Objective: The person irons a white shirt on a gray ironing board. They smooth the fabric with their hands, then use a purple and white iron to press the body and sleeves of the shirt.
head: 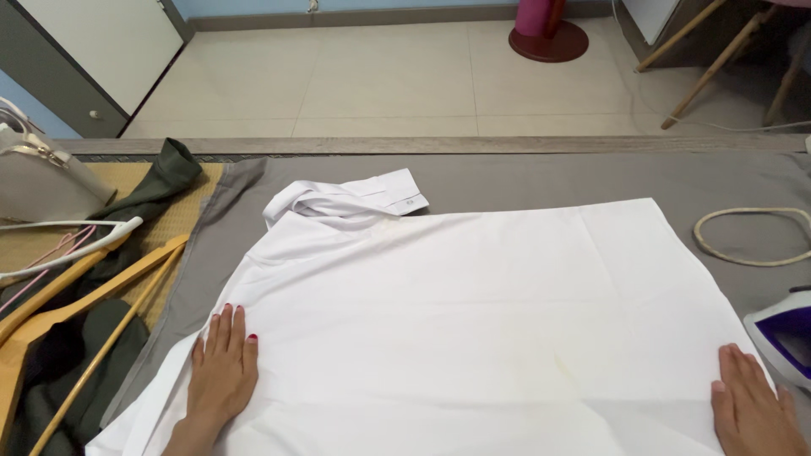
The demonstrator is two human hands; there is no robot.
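While spread flat over grey board cover [524,181], white shirt [473,321] soft, light, slippery; best pinched at hems; left hand [222,367] 8 o'clock, right hand [754,404] 4 o'clock, both open, pressing fabric

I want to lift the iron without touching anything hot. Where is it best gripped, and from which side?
Only one end of the purple and white iron shows at the right edge; its handle is out of view. Probably come from above with the right hand, which lies flat on the white shirt just beside it, and close around the upper body, away from the underside.
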